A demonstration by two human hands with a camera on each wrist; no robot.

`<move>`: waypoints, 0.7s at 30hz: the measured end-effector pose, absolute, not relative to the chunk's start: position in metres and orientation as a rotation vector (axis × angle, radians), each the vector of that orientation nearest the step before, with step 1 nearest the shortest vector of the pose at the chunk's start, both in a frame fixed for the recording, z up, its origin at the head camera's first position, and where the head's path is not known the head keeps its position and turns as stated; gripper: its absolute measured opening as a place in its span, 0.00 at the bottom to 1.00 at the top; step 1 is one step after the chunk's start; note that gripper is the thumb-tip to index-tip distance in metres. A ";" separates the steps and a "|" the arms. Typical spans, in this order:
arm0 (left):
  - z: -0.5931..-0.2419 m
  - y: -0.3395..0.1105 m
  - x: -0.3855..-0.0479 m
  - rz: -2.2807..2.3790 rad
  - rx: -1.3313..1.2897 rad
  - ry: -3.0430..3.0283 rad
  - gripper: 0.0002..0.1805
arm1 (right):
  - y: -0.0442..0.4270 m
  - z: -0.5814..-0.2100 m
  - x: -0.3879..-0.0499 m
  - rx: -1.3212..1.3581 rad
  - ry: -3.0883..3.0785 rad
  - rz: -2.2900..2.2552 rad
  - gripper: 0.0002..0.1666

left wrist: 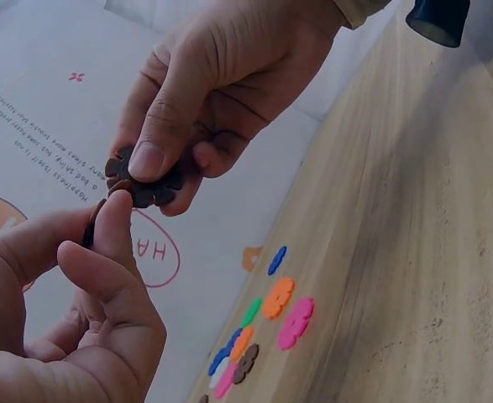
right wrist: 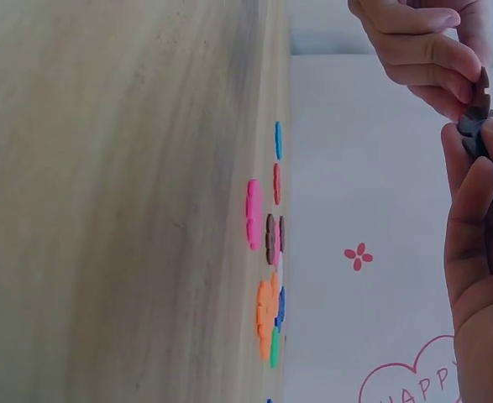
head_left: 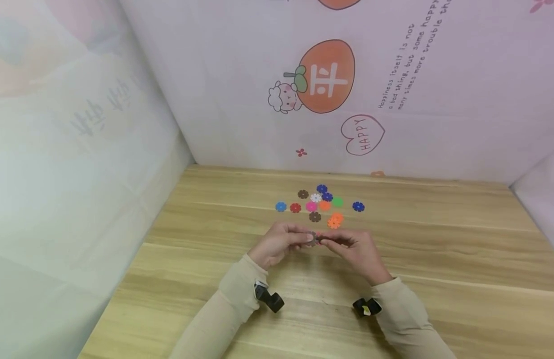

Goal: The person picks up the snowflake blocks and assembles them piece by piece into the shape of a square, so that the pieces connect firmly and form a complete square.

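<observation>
Contact at the rims, bright colours scattered beyond

The left-hand disc (right wrist: 484, 82), brown and notched, is clamped between the thumb and fingers of the left hand (head_left: 279, 244). The right-hand disc (left wrist: 154, 195), also dark and notched, is pinched by the right hand (head_left: 359, 252), its face partly covered by the thumb. Both discs are held up off the wooden tabletop (head_left: 461, 239), in the gap between the hands, and are set at an angle to each other. Their rims are seen to touch; whether the notches are interlocked cannot be told.

Below the grip, a near pink disc (left wrist: 296, 323) is laid on the wood; in the head view it is mostly blocked by the hands. Just beyond, overlapping orange discs (head_left: 334, 223) and a front brown disc (head_left: 315, 217) are found. Farther back, a loose cluster is formed by a far pink disc (head_left: 311, 206), a single orange disc (head_left: 325, 205), a white disc (head_left: 316, 198), a green disc (head_left: 337, 202), two dark blue discs (head_left: 327, 197) and a rear brown disc (head_left: 303, 194). To the left, a red disc (head_left: 295, 208) and a light blue disc (head_left: 281, 206) are placed; to the right, a lone dark blue disc (head_left: 358, 206). The table is backed by a printed wall covering (head_left: 232, 75).
</observation>
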State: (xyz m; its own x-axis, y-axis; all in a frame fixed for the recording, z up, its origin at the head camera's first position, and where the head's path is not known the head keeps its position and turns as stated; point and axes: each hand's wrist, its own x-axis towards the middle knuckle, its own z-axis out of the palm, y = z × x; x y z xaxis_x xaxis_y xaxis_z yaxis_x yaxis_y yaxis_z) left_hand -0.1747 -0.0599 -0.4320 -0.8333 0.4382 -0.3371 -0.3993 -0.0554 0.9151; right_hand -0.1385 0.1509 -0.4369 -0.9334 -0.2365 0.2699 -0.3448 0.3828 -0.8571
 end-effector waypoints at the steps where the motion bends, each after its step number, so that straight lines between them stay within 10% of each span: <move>1: -0.433 -0.060 -0.175 1.942 0.037 1.652 0.12 | 0.151 -0.438 -0.139 0.544 -2.517 1.605 0.07; 21: -0.441 -0.066 -0.177 1.926 0.033 1.630 0.13 | 0.151 -0.443 -0.143 0.529 -2.635 1.541 0.12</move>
